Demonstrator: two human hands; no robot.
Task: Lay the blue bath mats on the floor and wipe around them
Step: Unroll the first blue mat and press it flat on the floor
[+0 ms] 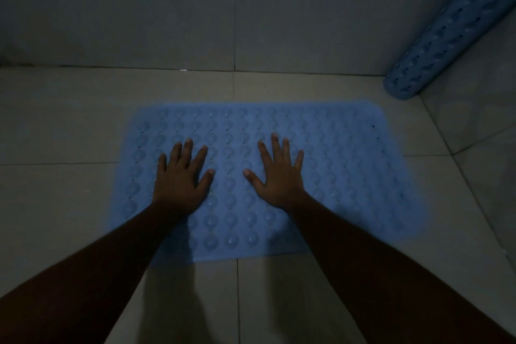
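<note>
Setting: a dimly lit tiled floor (69,126) is seen, met by a tiled wall (251,8) at the far side.
Flat bath mat: a blue bath mat (349,165) with rows of suction cups facing up is laid flat on the floor, its far edge near the wall.
Rolled bath mat: a second blue mat, rolled (452,31), is stood leaning in the right corner, well apart from both hands.
Left hand: the left hand (181,179) is spread wide, palm down, pressed on the flat mat; nothing is held.
Right hand: the right hand (279,176) is likewise splayed flat on the mat, just beside the left; nothing is held.
Step in hand: the first mat is judged to be in the course of being smoothed and seated on the floor.
Next move: the rolled mat is expected to be fetched from the corner, unrolled and laid down; a reach to the right is called for.
Wiping: no cloth is seen; the wiping is judged not yet begun.
</note>
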